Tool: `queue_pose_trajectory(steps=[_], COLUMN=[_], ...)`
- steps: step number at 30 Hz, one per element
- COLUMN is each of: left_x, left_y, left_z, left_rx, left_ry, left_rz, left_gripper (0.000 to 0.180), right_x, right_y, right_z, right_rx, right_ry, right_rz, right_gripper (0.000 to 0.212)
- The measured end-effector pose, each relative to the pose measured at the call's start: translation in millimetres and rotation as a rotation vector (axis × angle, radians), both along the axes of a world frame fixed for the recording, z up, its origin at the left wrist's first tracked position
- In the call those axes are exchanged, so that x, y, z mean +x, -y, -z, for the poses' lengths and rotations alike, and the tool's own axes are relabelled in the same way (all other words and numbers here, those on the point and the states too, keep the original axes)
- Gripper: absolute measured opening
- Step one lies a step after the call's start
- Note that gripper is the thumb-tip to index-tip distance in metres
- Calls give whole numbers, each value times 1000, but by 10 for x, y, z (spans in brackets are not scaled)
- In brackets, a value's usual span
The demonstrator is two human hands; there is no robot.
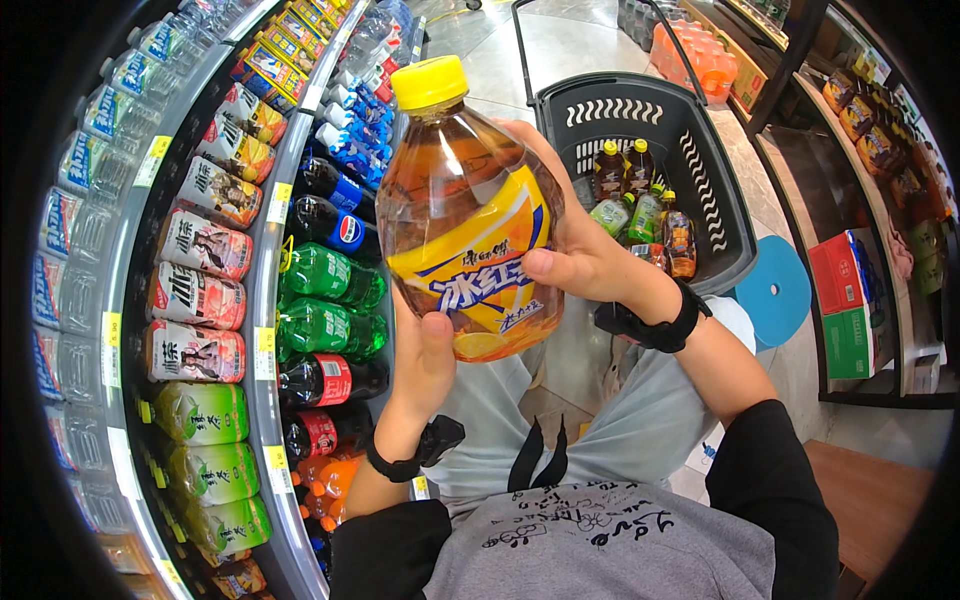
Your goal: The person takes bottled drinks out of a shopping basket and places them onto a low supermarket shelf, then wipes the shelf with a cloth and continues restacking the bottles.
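Between both hands I hold a large plastic bottle of amber tea [440,180] with a yellow cap and a yellow, white and blue label. It tilts slightly, its cap toward the upper left. My left hand [425,360] grips its lower left side, the thumb near its base. My right hand [580,240] wraps round its right side, the thumb lying on the label; the other fingers of both hands are mostly hidden behind the bottle. Beyond my right wrist stands a dark grey shopping basket [590,90] with several small drink bottles [645,210] in it.
On my left run shelves with price-tag rails [265,350], filled with green soda bottles [330,325], cola bottles [330,380], pink-labelled bottles [200,295] and water bottles [90,210]. A blue disc [775,290] lies beside the basket. Another shelf [800,190] stands at right, holding red and green boxes [845,300].
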State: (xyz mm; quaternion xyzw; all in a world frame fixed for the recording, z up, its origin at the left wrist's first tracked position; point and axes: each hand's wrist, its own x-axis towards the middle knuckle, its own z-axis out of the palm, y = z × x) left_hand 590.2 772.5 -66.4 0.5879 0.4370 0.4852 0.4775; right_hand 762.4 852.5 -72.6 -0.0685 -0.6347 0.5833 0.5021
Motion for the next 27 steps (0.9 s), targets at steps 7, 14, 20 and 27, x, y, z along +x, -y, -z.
queue_pose_trajectory(steps=[7, 14, 20, 27], left_x=[-47, 104, 313, 105], left_y=[32, -171, -77, 41], left_z=[162, 126, 8, -423], left_rx=[82, 295, 460, 229], left_ry=[-6, -51, -558, -466], left_rz=[-39, -324, -332, -78], left_gripper=[86, 75, 88, 94], right_x=[-6, -225, -203, 253], right_y=[-9, 219, -2, -48], right_z=[-28, -32, -54, -186], right_rx=[203, 33, -193, -503], right_ry=[-17, 242, -24, -263], right_rz=[40, 412, 309, -253], right_gripper=[84, 110, 108, 89])
